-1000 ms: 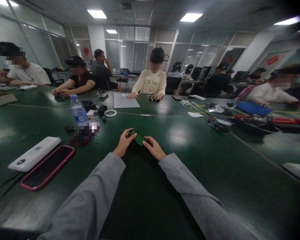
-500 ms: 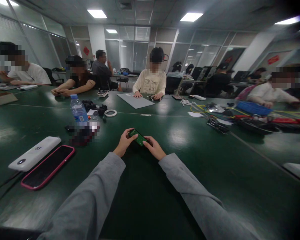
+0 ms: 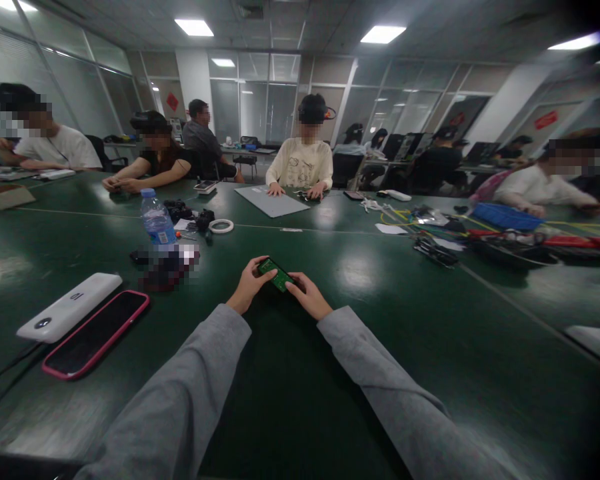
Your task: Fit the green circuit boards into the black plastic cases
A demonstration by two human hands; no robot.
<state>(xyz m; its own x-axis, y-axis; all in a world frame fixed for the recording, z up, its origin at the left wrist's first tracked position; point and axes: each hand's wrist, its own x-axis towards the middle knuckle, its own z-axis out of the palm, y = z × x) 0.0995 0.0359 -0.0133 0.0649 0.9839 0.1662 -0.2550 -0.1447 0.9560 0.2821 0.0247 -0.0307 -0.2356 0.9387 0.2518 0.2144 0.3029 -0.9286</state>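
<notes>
A small green circuit board (image 3: 275, 274) is held just above the dark green table (image 3: 330, 373), gripped at both ends. My left hand (image 3: 246, 289) pinches its left end with thumb and fingers. My right hand (image 3: 307, 295) grips its right end. Both arms wear grey sleeves and reach forward from the bottom of the view.
To the left lie a phone in a pink case (image 3: 96, 333) and a white power bank (image 3: 69, 307). Further back stand a water bottle (image 3: 157, 220), a tape roll (image 3: 221, 226) and dark parts. Several people sit around the table; cables and a blue tray (image 3: 507, 216) are at the right.
My hands and the board have barely moved. The person opposite turned the grey mat on the table to a slanted position.
</notes>
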